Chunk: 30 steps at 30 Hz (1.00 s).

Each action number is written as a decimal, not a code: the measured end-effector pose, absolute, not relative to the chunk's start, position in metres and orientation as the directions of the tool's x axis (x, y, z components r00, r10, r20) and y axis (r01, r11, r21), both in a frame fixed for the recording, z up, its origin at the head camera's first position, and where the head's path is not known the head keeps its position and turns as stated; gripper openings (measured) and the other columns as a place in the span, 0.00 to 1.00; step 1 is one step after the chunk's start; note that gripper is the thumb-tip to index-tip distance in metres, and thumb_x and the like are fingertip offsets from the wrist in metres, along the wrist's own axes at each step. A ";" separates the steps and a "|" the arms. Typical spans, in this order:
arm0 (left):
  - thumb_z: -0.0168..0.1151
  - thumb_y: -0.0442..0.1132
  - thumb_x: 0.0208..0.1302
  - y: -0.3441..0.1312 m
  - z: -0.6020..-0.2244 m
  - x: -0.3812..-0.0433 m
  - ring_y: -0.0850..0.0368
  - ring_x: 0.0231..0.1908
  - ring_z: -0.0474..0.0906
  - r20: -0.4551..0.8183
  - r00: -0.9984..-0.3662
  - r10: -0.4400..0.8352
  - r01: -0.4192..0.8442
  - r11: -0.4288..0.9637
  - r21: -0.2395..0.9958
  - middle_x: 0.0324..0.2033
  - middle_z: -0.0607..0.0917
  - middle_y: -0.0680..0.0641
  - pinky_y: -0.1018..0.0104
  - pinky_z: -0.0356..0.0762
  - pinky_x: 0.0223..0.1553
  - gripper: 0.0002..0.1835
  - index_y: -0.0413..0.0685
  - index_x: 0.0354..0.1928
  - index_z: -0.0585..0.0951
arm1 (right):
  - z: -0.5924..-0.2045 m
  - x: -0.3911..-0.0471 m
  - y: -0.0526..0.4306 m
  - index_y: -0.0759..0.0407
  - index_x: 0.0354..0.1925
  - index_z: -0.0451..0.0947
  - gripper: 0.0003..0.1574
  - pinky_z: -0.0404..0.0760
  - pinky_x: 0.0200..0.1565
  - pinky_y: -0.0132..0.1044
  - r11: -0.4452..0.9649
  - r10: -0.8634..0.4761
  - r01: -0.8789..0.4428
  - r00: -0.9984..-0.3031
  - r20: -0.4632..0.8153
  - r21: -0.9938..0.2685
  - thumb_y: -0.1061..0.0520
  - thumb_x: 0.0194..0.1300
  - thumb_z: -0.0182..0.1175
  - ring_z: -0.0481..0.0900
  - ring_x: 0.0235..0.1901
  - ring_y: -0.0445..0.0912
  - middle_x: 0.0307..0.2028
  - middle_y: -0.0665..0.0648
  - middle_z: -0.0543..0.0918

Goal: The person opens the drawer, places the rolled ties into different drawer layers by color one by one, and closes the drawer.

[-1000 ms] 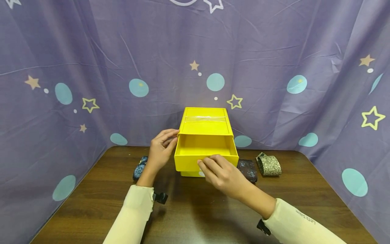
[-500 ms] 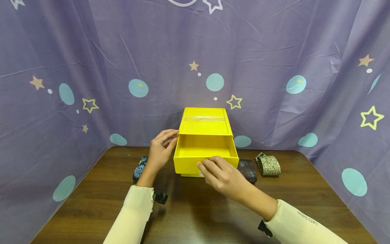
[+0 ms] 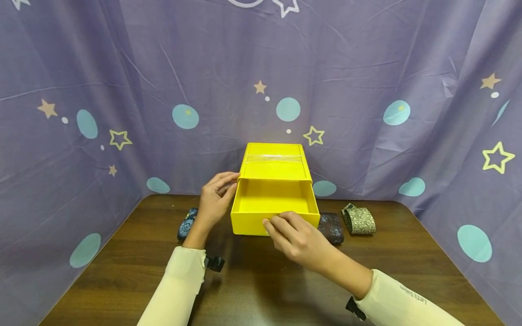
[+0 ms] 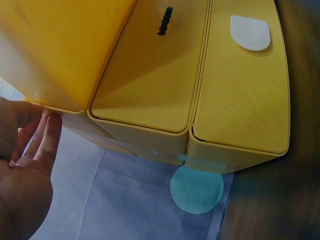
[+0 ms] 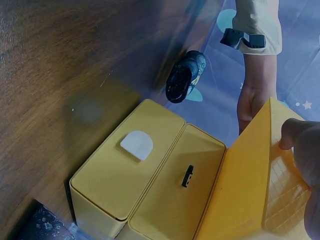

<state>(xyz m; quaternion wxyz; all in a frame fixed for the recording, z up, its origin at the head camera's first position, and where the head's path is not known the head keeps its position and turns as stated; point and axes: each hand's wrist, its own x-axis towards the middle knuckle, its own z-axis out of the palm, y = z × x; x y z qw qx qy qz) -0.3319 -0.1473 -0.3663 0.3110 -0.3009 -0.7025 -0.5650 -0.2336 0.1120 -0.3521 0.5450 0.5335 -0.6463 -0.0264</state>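
Observation:
A yellow drawer cabinet point(image 3: 275, 167) stands at the back of the table, clear tape across its top. Its top drawer point(image 3: 246, 223) is pulled out and bare inside. My right hand point(image 3: 299, 239) grips the drawer's front, fingers bent at its upper edge; in the right wrist view the thumb lies against the front panel. With extended fingers, my left hand point(image 3: 216, 197) touches the cabinet's left side by the top opening. Both wrist views show two closed drawers below, one with a black handle point(image 4: 165, 21), the lowest with a white handle point(image 5: 137, 145).
Rolled patterned cloths lie around the cabinet: a blue floral one point(image 3: 187, 224) left, a dark floral one point(image 3: 331, 227) close on the right, and a green-gold one point(image 3: 360, 220) farther right. A purple curtain point(image 3: 346, 68) hangs right behind the wooden table point(image 3: 253, 280).
The top drawer has come farther out toward me, its front now lower in the view. My right hand has moved slightly with it; the left hand has stayed put.

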 end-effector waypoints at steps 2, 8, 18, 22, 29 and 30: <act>0.63 0.26 0.70 -0.147 -0.366 -0.332 0.44 0.52 0.82 0.777 -0.625 0.074 0.774 0.180 0.606 0.54 0.83 0.37 0.71 0.83 0.52 0.15 0.33 0.56 0.84 | -0.352 -0.232 0.112 0.71 0.52 0.84 0.18 0.85 0.41 0.38 0.430 -0.719 -0.657 0.166 0.675 0.620 0.63 0.73 0.52 0.81 0.37 0.53 0.42 0.63 0.84; 0.63 0.26 0.70 -0.146 -0.365 -0.331 0.45 0.52 0.82 0.778 -0.623 0.079 0.777 0.183 0.603 0.54 0.83 0.38 0.70 0.83 0.52 0.15 0.33 0.56 0.84 | -0.352 -0.229 0.112 0.71 0.52 0.84 0.18 0.85 0.41 0.38 0.434 -0.716 -0.646 0.175 0.675 0.628 0.63 0.73 0.52 0.81 0.37 0.53 0.42 0.63 0.84; 0.63 0.25 0.69 -0.147 -0.367 -0.331 0.43 0.51 0.82 0.776 -0.626 0.071 0.772 0.192 0.605 0.53 0.83 0.37 0.72 0.83 0.51 0.14 0.33 0.56 0.85 | -0.352 -0.224 0.112 0.71 0.50 0.84 0.18 0.85 0.40 0.37 0.423 -0.712 -0.644 0.199 0.674 0.637 0.64 0.74 0.51 0.81 0.35 0.53 0.41 0.63 0.84; 0.63 0.25 0.69 -0.147 -0.367 -0.331 0.44 0.52 0.82 0.778 -0.625 0.070 0.773 0.198 0.603 0.54 0.83 0.37 0.72 0.83 0.51 0.14 0.33 0.55 0.85 | -0.351 -0.222 0.111 0.71 0.49 0.85 0.17 0.85 0.40 0.36 0.415 -0.711 -0.643 0.212 0.671 0.643 0.64 0.74 0.51 0.81 0.35 0.52 0.40 0.63 0.84; 0.63 0.25 0.69 -0.147 -0.366 -0.332 0.43 0.51 0.83 0.782 -0.620 0.068 0.777 0.191 0.599 0.53 0.83 0.37 0.71 0.83 0.51 0.14 0.32 0.55 0.85 | -0.348 -0.218 0.108 0.71 0.48 0.85 0.17 0.85 0.40 0.36 0.409 -0.707 -0.642 0.226 0.670 0.648 0.64 0.76 0.50 0.81 0.34 0.52 0.39 0.63 0.84; 0.63 0.25 0.69 -0.147 -0.366 -0.332 0.43 0.51 0.83 0.782 -0.620 0.067 0.777 0.193 0.599 0.53 0.83 0.37 0.71 0.83 0.51 0.15 0.32 0.55 0.85 | -0.349 -0.218 0.108 0.71 0.48 0.85 0.17 0.85 0.40 0.36 0.409 -0.707 -0.641 0.227 0.670 0.649 0.64 0.76 0.50 0.81 0.34 0.52 0.39 0.63 0.84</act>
